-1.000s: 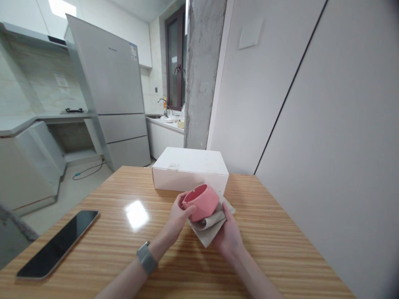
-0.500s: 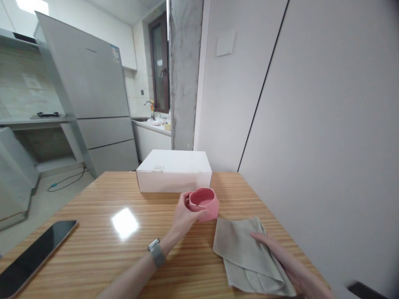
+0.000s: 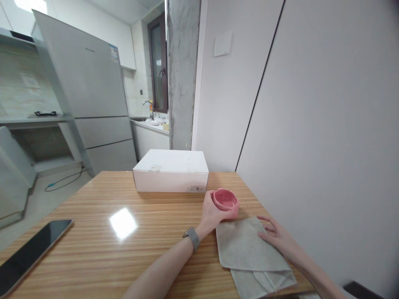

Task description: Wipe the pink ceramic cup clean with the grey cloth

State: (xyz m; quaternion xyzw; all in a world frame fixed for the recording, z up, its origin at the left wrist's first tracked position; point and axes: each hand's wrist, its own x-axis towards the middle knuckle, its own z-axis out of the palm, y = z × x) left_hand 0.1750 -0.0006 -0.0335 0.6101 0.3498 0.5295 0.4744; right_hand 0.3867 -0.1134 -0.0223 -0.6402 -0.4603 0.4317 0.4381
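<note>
My left hand [image 3: 213,214] is closed around the left side of a pink ashtray [image 3: 234,207], a small round dish with a notched rim, at the right of the table. Its inside faces up, and the fingers behind it are partly hidden. A grey-beige folded cloth [image 3: 243,245] lies flat just in front of the ashtray. Over the cloth's right edge rests my right hand [image 3: 274,234], its thumb and fingers apart and lightly bent.
A white box [image 3: 171,181] stands behind the ashtray on the wooden table [image 3: 93,257]. At the left front lies a dark phone [image 3: 34,253]. The white wall [image 3: 311,145] runs close along the table's right side.
My left hand has carried the ashtray to the right, behind the cloth. My right hand has shifted up along the cloth's right edge, and more of its fingers show. The cloth lies flatter.
</note>
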